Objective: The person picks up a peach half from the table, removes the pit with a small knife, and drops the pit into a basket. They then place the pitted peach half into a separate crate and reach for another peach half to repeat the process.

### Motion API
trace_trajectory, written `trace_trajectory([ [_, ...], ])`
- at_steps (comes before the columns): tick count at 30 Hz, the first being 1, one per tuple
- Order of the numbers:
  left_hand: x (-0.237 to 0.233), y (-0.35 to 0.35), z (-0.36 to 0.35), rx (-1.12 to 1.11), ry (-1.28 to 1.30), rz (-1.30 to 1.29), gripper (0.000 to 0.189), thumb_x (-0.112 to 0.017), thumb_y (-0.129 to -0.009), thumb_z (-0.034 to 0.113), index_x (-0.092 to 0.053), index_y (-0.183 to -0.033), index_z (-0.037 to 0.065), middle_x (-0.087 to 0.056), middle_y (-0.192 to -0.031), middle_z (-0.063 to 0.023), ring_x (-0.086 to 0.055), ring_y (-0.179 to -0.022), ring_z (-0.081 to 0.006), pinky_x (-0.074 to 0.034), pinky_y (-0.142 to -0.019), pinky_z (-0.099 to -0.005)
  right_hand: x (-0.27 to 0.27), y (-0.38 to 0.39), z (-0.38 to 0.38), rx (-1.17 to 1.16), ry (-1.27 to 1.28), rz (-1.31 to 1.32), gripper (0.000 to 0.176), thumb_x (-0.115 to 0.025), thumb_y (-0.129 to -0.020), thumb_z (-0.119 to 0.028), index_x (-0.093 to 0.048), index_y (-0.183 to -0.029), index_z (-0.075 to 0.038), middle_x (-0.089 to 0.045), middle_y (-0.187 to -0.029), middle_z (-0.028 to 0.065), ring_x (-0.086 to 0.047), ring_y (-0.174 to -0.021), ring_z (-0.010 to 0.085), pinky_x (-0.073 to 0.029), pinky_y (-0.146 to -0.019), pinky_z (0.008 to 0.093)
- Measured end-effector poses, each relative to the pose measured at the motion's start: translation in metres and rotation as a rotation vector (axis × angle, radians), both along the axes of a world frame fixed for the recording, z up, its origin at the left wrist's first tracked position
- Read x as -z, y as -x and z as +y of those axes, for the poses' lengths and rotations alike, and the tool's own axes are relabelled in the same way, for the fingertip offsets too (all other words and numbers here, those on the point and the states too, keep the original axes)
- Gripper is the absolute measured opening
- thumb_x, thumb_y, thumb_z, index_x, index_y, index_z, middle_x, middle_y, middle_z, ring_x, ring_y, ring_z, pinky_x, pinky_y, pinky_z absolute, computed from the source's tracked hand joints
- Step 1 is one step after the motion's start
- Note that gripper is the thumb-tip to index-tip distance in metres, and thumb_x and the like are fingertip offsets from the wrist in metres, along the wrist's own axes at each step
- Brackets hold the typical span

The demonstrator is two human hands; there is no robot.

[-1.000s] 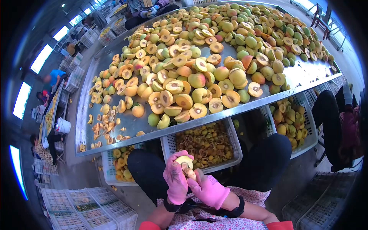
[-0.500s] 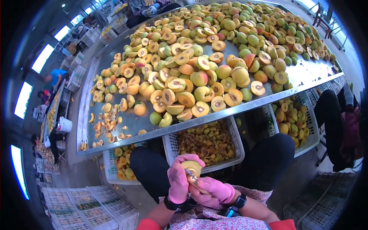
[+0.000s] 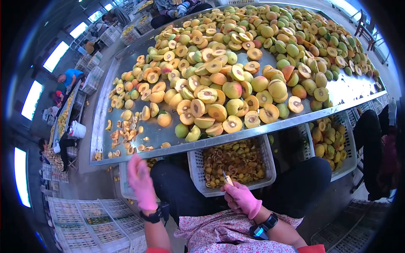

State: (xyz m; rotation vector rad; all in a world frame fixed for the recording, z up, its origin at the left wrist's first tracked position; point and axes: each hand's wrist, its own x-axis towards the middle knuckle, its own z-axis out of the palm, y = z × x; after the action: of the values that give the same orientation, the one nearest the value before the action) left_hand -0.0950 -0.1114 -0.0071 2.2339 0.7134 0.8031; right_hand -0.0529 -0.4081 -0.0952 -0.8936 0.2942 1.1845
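My right hand [image 3: 242, 199], in a pink glove, is closed around the pale handle of a small pitting knife [image 3: 228, 179]. The knife's thin metal tip points up, in front of the middle crate [image 3: 198, 181] of cut pieces. My left hand [image 3: 141, 183], also in a pink glove, is raised at the left by the table's front edge, above the left crate [image 3: 126, 185]. Motion smears its fingers, and I cannot make out anything in them. Halved and whole peaches [image 3: 217, 112] lie heaped on the metal table [image 3: 168, 148] ahead.
Small cut scraps [image 3: 122, 135] lie at the table's left front corner. A crate of peach halves [image 3: 329, 141] stands below at the right. Stacked white crates [image 3: 95, 221] stand at lower left. A co-worker's gloved hands [image 3: 182, 8] show beyond the table.
My left hand has left the peach half at the knife and swung left to the table edge. My right hand keeps the knife, now lower and to the right. The view has shifted slightly.
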Motion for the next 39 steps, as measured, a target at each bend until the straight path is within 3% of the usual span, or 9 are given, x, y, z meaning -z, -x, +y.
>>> trace_trajectory([
  [3,-0.001,-0.053,-0.032,0.272,0.124,0.186,0.054,-0.068,-0.096,0.044,-0.062,-0.129,0.002,-0.068,-0.108,-0.0104,-0.064,-0.094,-0.0197,-0.052,-0.084,-0.0328,0.001,0.000,0.001,-0.028,-0.007,-0.027,0.025,-0.053,-0.105,-0.032,-0.054,-0.111,-0.007,-0.048,-0.067,-0.0011,-0.040,-0.042,0.0085,-0.030,-0.037,0.0241],
  [7,0.028,-0.128,-0.040,0.490,-0.370,0.404,0.044,-0.073,-0.093,0.036,-0.066,-0.120,0.003,-0.071,-0.107,-0.0164,-0.066,-0.087,-0.0253,-0.054,-0.079,-0.0325,-0.003,-0.002,-0.005,-0.028,0.018,-0.052,0.025,-0.053,-0.105,-0.030,-0.054,-0.111,-0.006,-0.049,-0.066,-0.0006,-0.041,-0.042,0.0090,-0.030,-0.037,0.0242],
  [14,0.009,-0.127,-0.005,0.523,0.630,0.230,0.039,-0.067,-0.098,0.039,-0.069,-0.120,0.007,-0.068,-0.107,-0.0008,-0.063,-0.079,-0.0090,-0.050,-0.063,-0.0204,-0.008,-0.002,-0.005,0.100,-0.064,-0.196,0.025,-0.058,-0.103,-0.031,-0.052,-0.112,-0.008,-0.050,-0.068,-0.0016,-0.041,-0.044,0.0073,-0.031,-0.040,0.0234],
  [22,0.027,-0.021,-0.112,0.720,1.131,0.284,0.058,-0.058,-0.101,0.046,-0.049,-0.142,0.005,-0.064,-0.118,-0.0067,-0.067,-0.087,-0.0129,-0.051,-0.064,-0.0228,-0.044,0.001,0.005,0.360,-0.085,-0.307,0.039,-0.067,-0.097,-0.022,-0.050,-0.128,-0.006,-0.057,-0.089,-0.0016,-0.047,-0.062,0.0034,-0.035,-0.051,0.0203],
  [24,0.027,-0.005,-0.122,0.770,0.925,0.308,0.069,-0.061,-0.096,0.055,-0.048,-0.139,0.002,-0.059,-0.126,-0.0136,-0.068,-0.092,-0.0208,-0.055,-0.073,-0.0307,-0.048,0.001,0.002,0.373,-0.115,-0.300,0.041,-0.067,-0.097,-0.022,-0.049,-0.129,-0.003,-0.060,-0.102,0.0023,-0.052,-0.075,0.0043,-0.040,-0.058,0.0195],
  [27,0.049,-0.010,-0.123,0.813,-0.127,0.021,0.075,-0.070,-0.088,0.058,-0.050,-0.133,0.001,-0.056,-0.130,-0.0176,-0.067,-0.100,-0.0302,-0.055,-0.085,-0.0398,-0.045,0.007,0.003,0.324,-0.070,-0.230,0.039,-0.067,-0.098,-0.025,-0.050,-0.126,-0.003,-0.060,-0.093,0.0012,-0.051,-0.065,0.0043,-0.039,-0.051,0.0210],
  [31,0.053,-0.003,-0.113,0.847,-0.092,-0.008,0.069,-0.076,-0.085,0.053,-0.056,-0.126,0.002,-0.064,-0.115,-0.0167,-0.066,-0.103,-0.0338,-0.054,-0.093,-0.0438,-0.033,0.008,-0.004,0.129,-0.197,-0.125,0.032,-0.060,-0.102,-0.034,-0.054,-0.117,-0.006,-0.053,-0.073,-0.0004,-0.041,-0.043,0.0062,-0.030,-0.037,0.0243],
  [35,0.052,0.003,-0.108,0.540,1.391,0.169,0.061,-0.043,-0.102,0.058,-0.061,-0.121,0.003,-0.069,-0.094,-0.0099,-0.061,-0.065,-0.0161,-0.047,-0.054,-0.0259,-0.039,0.008,-0.010,0.118,-0.072,-0.386,0.035,-0.057,-0.103,-0.037,-0.055,-0.116,-0.005,-0.059,-0.078,0.0043,-0.054,-0.058,0.0137,-0.041,-0.050,0.0288],
  [39,0.064,-0.001,-0.116,0.253,1.560,0.215,0.064,-0.031,-0.104,0.059,-0.063,-0.115,0.005,-0.070,-0.093,-0.0092,-0.053,-0.053,-0.0133,-0.034,-0.041,-0.0234,-0.034,0.016,-0.009,-0.071,0.433,-1.071,0.035,-0.056,-0.102,-0.037,-0.055,-0.116,-0.005,-0.066,-0.085,0.0163,-0.068,-0.080,0.0335,-0.051,-0.069,0.0428],
])
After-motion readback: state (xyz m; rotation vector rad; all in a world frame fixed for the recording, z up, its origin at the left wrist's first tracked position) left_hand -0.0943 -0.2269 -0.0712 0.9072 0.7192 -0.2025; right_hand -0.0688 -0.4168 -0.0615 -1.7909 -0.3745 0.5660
